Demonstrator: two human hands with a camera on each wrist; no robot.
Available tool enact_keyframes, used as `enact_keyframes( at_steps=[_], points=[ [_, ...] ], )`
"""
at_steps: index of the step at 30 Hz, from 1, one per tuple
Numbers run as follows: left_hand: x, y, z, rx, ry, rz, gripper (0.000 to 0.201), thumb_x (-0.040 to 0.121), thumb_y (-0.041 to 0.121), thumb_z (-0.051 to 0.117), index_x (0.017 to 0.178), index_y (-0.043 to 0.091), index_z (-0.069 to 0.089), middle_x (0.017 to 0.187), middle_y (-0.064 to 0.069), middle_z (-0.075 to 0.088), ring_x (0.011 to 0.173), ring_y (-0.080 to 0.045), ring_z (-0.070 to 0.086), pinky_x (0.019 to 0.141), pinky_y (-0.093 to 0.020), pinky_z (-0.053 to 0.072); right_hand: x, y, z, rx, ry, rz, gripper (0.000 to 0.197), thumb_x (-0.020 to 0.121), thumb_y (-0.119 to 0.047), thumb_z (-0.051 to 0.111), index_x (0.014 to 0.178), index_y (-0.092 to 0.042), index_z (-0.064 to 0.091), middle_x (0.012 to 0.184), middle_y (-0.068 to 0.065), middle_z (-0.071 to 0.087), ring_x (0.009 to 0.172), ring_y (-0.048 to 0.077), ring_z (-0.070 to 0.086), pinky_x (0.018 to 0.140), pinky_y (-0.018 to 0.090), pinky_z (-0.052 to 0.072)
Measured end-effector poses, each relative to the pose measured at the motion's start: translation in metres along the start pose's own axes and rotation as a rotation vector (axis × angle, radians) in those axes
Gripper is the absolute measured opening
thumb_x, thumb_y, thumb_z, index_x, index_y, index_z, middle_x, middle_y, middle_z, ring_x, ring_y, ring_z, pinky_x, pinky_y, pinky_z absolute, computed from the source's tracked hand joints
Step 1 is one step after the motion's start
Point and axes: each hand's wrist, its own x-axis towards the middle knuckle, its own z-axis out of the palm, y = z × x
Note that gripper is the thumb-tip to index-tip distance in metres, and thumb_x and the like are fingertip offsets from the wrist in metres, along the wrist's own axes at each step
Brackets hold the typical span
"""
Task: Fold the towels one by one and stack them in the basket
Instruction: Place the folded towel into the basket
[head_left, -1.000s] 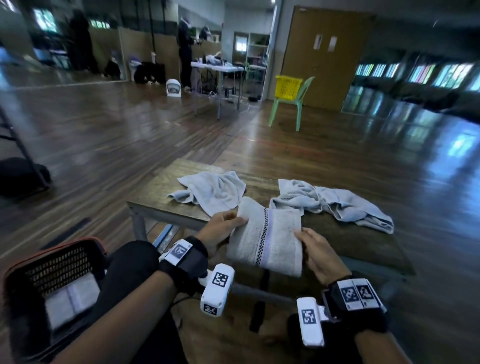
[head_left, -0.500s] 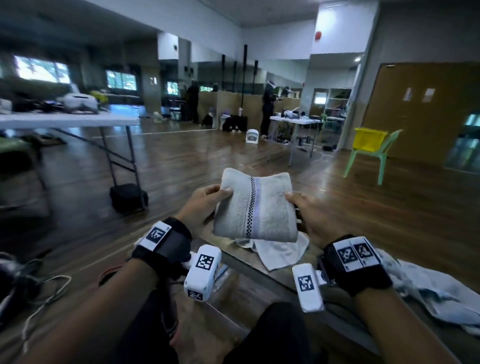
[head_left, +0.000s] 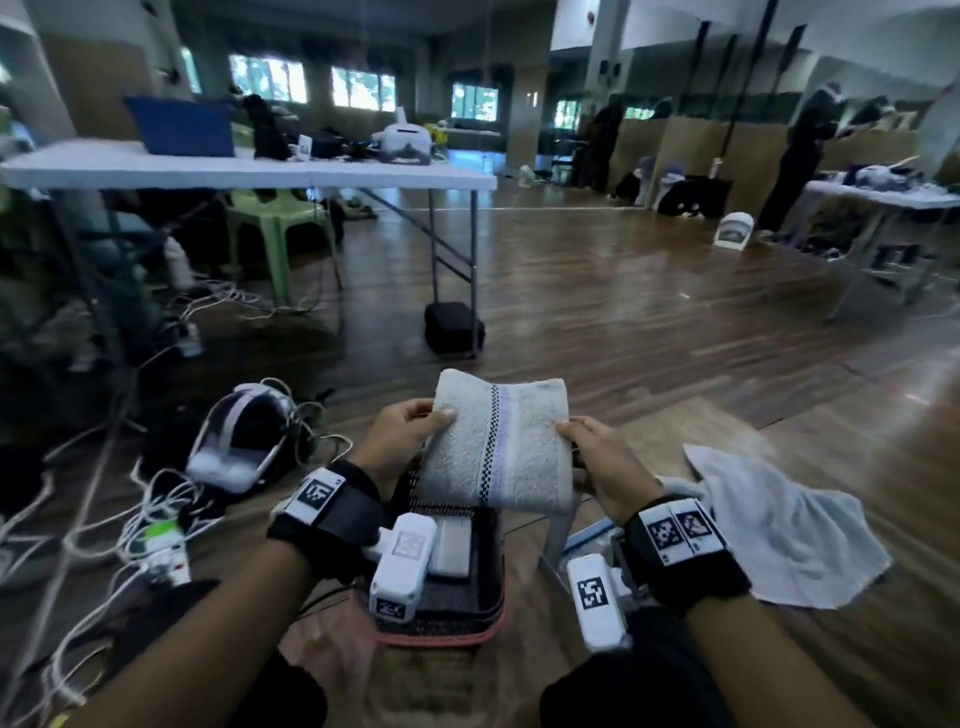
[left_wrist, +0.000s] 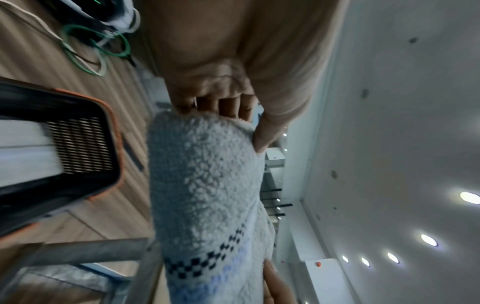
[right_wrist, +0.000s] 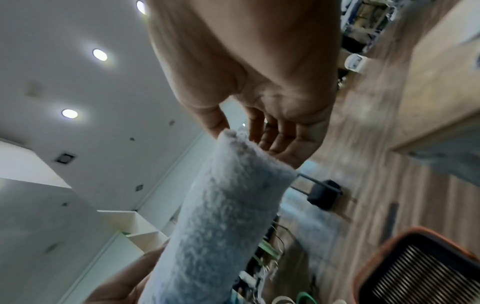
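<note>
A folded white towel (head_left: 498, 447) with a checked stripe is in the air between both hands, above the basket. My left hand (head_left: 410, 441) pinches its left edge, thumb on top. My right hand (head_left: 587, 457) grips its right edge the same way. The left wrist view has the towel (left_wrist: 207, 195) close up beside the basket (left_wrist: 109, 131), and the right wrist view has the towel (right_wrist: 228, 205) with the basket (right_wrist: 415, 236) low right. The dark mesh basket (head_left: 493, 613) with an orange rim stands on the floor under my wrists, with a folded towel (head_left: 452, 545) inside.
An unfolded pale towel (head_left: 779, 525) lies on the low wooden table (head_left: 701, 421) at right. A headset (head_left: 244, 436) and tangled cables (head_left: 130, 519) lie on the floor at left. A white folding table (head_left: 249, 171) stands beyond, with a dark box (head_left: 452, 327) at its foot.
Both hands lifted the folded towel off the low table and carried it left until it hangs over the basket. My head turned left with it.
</note>
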Motion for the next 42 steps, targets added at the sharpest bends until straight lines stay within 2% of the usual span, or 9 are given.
enact_keyframes(
  at_steps=[6, 11, 13, 16, 20, 27, 32, 39, 42],
  points=[
    [0.043, -0.101, -0.042, 0.052, 0.110, -0.315, 0.004, 0.090, 0.007, 0.057, 0.089, 0.009, 0.060, 0.077, -0.003, 0.060, 0.055, -0.008, 0.056, 0.042, -0.011, 0.043, 0.069, 0.098, 0.058, -0.110, -0.075, 0.266, 0.011, 0.089, -0.024, 0.052, 0.083, -0.014, 0.053, 0.083, 0.008, 0.056, 0.075, 0.023, 0.054, 0.060, 0.028, 0.042],
    [0.119, -0.242, -0.080, 0.261, 0.134, -0.577, 0.023, 0.055, 0.036, 0.072, 0.060, 0.013, 0.069, 0.076, -0.014, 0.065, 0.075, -0.025, 0.060, 0.077, -0.045, 0.054, 0.140, 0.215, 0.097, -0.288, -0.136, 0.500, 0.025, 0.075, -0.031, 0.052, 0.075, -0.006, 0.052, 0.084, 0.016, 0.057, 0.081, 0.028, 0.055, 0.076, 0.046, 0.047],
    [0.140, -0.268, -0.081, 0.351, 0.140, -0.623, 0.028, 0.071, 0.023, 0.067, 0.045, 0.012, 0.062, 0.060, -0.007, 0.061, 0.066, -0.022, 0.056, 0.069, -0.037, 0.052, 0.168, 0.246, 0.108, -0.361, -0.120, 0.568, 0.024, 0.079, -0.029, 0.051, 0.081, -0.006, 0.060, 0.100, 0.020, 0.065, 0.095, 0.034, 0.060, 0.085, 0.044, 0.048],
    [0.169, -0.291, -0.076, 0.504, 0.099, -0.657, 0.024, 0.085, 0.013, 0.058, 0.061, 0.009, 0.060, 0.068, -0.007, 0.058, 0.066, -0.021, 0.053, 0.059, -0.024, 0.038, 0.206, 0.279, 0.118, -0.442, -0.111, 0.643, 0.026, 0.088, -0.022, 0.046, 0.097, -0.002, 0.060, 0.102, 0.018, 0.059, 0.099, 0.032, 0.056, 0.086, 0.036, 0.044],
    [0.213, -0.345, -0.076, 0.556, 0.076, -0.679, 0.023, 0.087, 0.012, 0.054, 0.099, -0.004, 0.066, 0.102, -0.019, 0.067, 0.095, -0.031, 0.063, 0.069, -0.024, 0.039, 0.254, 0.326, 0.125, -0.482, -0.070, 0.624, 0.019, 0.090, -0.017, 0.044, 0.086, -0.004, 0.057, 0.090, 0.013, 0.055, 0.085, 0.025, 0.050, 0.072, 0.027, 0.035],
    [0.287, -0.406, -0.080, 0.509, 0.229, -0.664, 0.027, 0.087, 0.009, 0.054, 0.112, 0.000, 0.061, 0.114, -0.015, 0.065, 0.105, -0.031, 0.061, 0.084, -0.030, 0.047, 0.334, 0.382, 0.149, -0.387, 0.099, 0.571, 0.029, 0.089, -0.011, 0.046, 0.109, 0.004, 0.061, 0.097, 0.012, 0.057, 0.087, 0.020, 0.049, 0.071, 0.022, 0.032],
    [0.317, -0.437, -0.078, 0.564, 0.182, -0.602, 0.032, 0.088, 0.005, 0.050, 0.119, 0.000, 0.056, 0.118, -0.016, 0.063, 0.109, -0.030, 0.059, 0.088, -0.029, 0.045, 0.364, 0.411, 0.158, -0.382, 0.164, 0.558, 0.024, 0.089, -0.011, 0.044, 0.101, 0.003, 0.060, 0.088, 0.011, 0.052, 0.079, 0.021, 0.048, 0.054, 0.028, 0.029],
    [0.317, -0.473, -0.084, 0.574, 0.237, -0.581, 0.033, 0.089, 0.005, 0.049, 0.121, 0.000, 0.054, 0.119, -0.016, 0.062, 0.108, -0.030, 0.059, 0.086, -0.025, 0.044, 0.368, 0.435, 0.163, -0.385, 0.210, 0.551, 0.027, 0.090, -0.016, 0.045, 0.108, 0.000, 0.057, 0.094, 0.009, 0.053, 0.084, 0.021, 0.049, 0.068, 0.023, 0.034],
    [0.316, -0.477, -0.083, 0.539, 0.276, -0.565, 0.031, 0.090, 0.006, 0.048, 0.120, 0.002, 0.054, 0.119, -0.015, 0.061, 0.108, -0.029, 0.058, 0.084, -0.023, 0.042, 0.365, 0.433, 0.162, -0.390, 0.222, 0.524, 0.025, 0.089, -0.017, 0.045, 0.105, -0.001, 0.058, 0.091, 0.007, 0.054, 0.081, 0.020, 0.050, 0.051, 0.023, 0.034]
  ],
)
